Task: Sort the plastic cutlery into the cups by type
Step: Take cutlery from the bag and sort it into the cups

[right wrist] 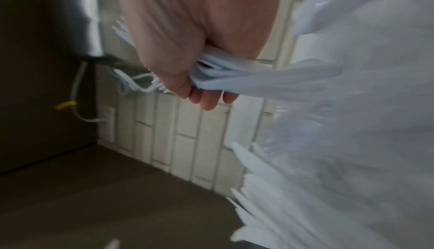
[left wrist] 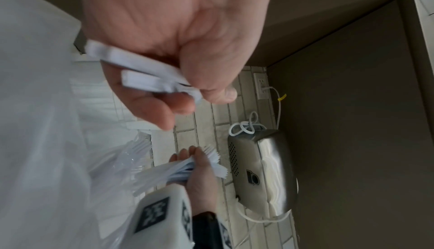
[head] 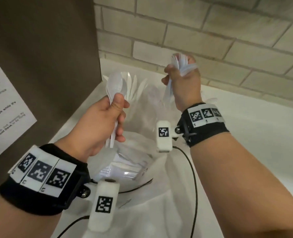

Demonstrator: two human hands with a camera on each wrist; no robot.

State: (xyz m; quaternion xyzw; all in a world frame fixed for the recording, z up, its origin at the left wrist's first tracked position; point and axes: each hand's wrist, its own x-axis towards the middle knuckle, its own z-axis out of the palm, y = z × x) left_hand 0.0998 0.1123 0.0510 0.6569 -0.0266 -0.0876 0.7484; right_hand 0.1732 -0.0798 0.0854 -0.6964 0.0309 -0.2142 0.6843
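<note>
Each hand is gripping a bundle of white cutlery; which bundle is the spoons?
The left hand holds the spoons: rounded bowls stick up above its fist. The right hand grips forks instead, their tines visible past its fingers.

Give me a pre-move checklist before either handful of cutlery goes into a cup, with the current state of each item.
1. Left hand grips the spoons firmly: ok.
2. Right hand grips the forks firmly: ok.
3. Each handful is one type only: spoons ok; forks cannot tell, bundle partly hidden.
4. Cup of knives upright on the counter: ok.
5. Target cups for spoons and forks located: cannot tell, clear plastic blurs together.
</note>
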